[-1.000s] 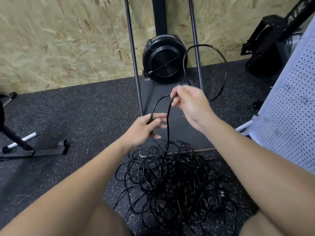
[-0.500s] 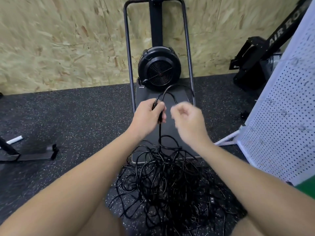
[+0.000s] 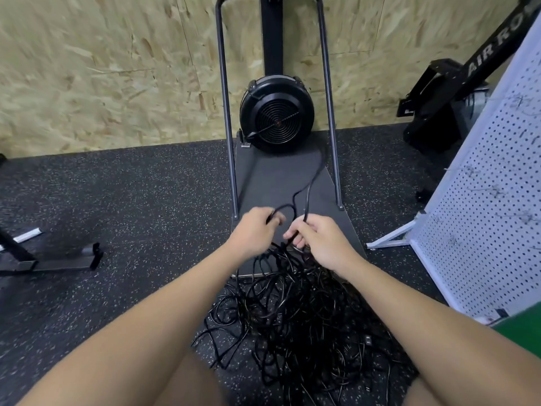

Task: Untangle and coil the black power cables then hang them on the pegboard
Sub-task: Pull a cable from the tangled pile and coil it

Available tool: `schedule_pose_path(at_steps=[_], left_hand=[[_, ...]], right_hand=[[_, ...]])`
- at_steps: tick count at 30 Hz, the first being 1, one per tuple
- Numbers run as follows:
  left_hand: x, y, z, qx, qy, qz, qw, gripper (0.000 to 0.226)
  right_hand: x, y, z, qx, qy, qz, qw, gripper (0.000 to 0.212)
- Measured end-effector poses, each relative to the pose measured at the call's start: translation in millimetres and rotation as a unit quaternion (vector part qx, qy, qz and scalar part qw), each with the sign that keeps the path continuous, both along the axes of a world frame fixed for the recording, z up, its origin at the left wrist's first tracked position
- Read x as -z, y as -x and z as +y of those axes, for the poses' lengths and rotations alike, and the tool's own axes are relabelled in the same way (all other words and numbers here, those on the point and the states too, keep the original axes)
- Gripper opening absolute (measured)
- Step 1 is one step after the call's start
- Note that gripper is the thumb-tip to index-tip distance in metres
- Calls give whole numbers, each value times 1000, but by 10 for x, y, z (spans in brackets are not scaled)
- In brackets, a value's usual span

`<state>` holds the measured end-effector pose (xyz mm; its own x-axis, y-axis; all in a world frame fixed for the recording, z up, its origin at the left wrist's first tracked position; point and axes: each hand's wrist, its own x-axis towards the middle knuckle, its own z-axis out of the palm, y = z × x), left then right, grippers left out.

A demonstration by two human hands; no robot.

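Nearest us, the cables (image 3: 304, 323) are lying in a big matted heap on the speckled rubber floor (image 3: 123, 206), thin glossy black strands looping every which way w/ a small plug block showing in the tangle. Just above the heap we're holding one strand (image 3: 307, 194): our left hand (image 3: 254, 230) is pinching its end btwn thumb and curled fingers, our right hand (image 3: 319, 244) is gripping it w/ fingers wrapped round, hands near each other. Btwn them the strand is arching up in a narrow loop over the flat dark ramp (image 3: 281, 177). Beyond, a round ribbed black fan (image 3: 276, 117) is sitting btwn two steel tubes, against a rough chipboard wall (image 3: 102, 68). At right the white perforated pegboard (image 3: 491, 200) is standing tilted.
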<state>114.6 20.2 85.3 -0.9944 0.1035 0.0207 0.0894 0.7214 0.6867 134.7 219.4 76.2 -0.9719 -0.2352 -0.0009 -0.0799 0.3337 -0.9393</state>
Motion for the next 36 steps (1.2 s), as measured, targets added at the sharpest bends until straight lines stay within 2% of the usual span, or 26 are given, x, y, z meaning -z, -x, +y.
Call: schedule_pose_path(at_steps=[4,9,14,20,23,25,27,29,31,32,34,36], left_hand=[[362,-94,-122,67,51,-70,994,18],[446,-125,-231,181,149,-59,970,13],[483,-124,-543,201,100,-110,968,7],[421,-63,-983,201,122,-138,962,7],[516,-110,-1179,196,159,-159,954,8],[600,-145,-1217,180,129,-190,956,4],[670,-175,-1216,155,72,-252,952,17],[721,-192,-1172,131,34,-299,945,45],[727,-158,-1052,122,67,-231,963,65],[687,-139,-946,119,72,-178,974,63],[598,-129,-670,133,24,-91,987,49],[531,-149,-352,184,-41,-66,980,40]], right_hand=[[-76,84,-6,53,101,16,993,29],[-146,145,73,112,177,0,978,27],[-110,207,253,188,213,-8,959,24],[-174,280,367,226,272,1,935,25],[-193,313,414,225,309,-16,924,27],[-195,291,393,193,323,-39,926,25],[-193,241,313,150,335,-62,928,24],[-182,189,217,111,343,-80,929,23],[-165,145,143,85,343,-85,931,23],[-160,134,120,76,345,-85,932,24],[-183,119,89,56,352,-83,931,24],[-238,104,58,29,363,-79,928,24]])
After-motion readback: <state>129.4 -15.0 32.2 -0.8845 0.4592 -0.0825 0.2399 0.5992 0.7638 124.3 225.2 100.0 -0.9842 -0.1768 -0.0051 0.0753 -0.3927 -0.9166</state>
